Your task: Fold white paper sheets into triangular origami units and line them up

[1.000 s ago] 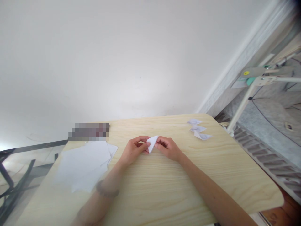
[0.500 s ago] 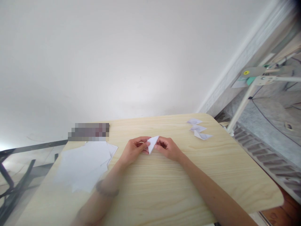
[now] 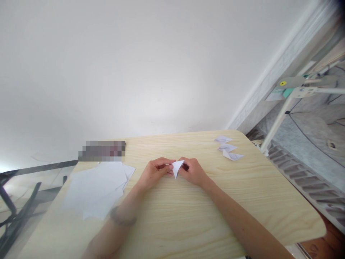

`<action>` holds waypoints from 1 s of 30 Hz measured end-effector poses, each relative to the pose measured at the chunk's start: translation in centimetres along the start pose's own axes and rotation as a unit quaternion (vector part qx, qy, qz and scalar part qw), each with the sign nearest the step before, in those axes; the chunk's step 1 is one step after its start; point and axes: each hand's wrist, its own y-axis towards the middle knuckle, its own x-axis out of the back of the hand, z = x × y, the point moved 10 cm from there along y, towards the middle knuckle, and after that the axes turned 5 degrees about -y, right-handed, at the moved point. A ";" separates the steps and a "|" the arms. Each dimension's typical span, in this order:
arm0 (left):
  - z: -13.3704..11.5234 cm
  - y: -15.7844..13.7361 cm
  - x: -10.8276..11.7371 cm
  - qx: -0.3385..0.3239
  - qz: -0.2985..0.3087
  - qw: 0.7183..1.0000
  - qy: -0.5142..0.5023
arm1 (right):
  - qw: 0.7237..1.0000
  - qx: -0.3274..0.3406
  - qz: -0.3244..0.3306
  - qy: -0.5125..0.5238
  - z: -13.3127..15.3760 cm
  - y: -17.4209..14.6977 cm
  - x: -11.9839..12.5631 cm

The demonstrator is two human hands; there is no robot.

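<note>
Between my hands, above the middle of the table, is a small piece of folded white paper (image 3: 177,168) with pointed corners. My left hand (image 3: 157,171) pinches its left side between thumb and fingers. My right hand (image 3: 192,169) is closed at its right edge, and those fingertips are partly hidden behind the paper. To the right, three folded white paper pieces (image 3: 233,156) with pointed ends lie in a short column. Left of my hands is a spread stack of white paper sheets (image 3: 97,187).
The light wood table (image 3: 188,223) stands against a white wall (image 3: 161,64). A pixelated dark object (image 3: 102,151) lies at its back left. Past the right edge rises a white metal frame (image 3: 277,120). Dark metal legs (image 3: 21,212) show at the left.
The folded paper has turned and shifted slightly right, its lower point now aiming more straight down. My right fingers have curled in closer behind it. The other papers have not moved.
</note>
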 end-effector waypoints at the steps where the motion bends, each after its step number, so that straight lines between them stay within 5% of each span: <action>1: 0.1 0.0 0.0 0.000 -0.001 1.000 0.000 | 1.000 -0.001 -0.006 -0.014 0.0 0.0 0.0; 6: 0.5 0.0 0.3 0.027 -0.040 0.999 0.000 | 0.991 0.025 -0.047 -0.121 0.8 -0.2 0.4; 12: -0.7 -0.2 -1.3 0.036 0.010 0.999 0.005 | 0.945 0.150 -0.109 -0.271 4.0 -1.1 0.2; 17: -1.5 -0.2 -1.1 0.026 0.008 0.999 0.041 | 0.925 0.184 -0.123 -0.310 4.7 -1.4 0.0; 22: -1.3 0.0 -0.7 0.018 0.002 0.999 0.046 | 0.930 0.161 -0.139 -0.299 4.2 -1.1 0.8; 30: 0.4 0.0 1.2 0.055 -0.061 0.996 -0.045 | 0.982 0.116 -0.072 -0.132 3.2 -0.4 0.9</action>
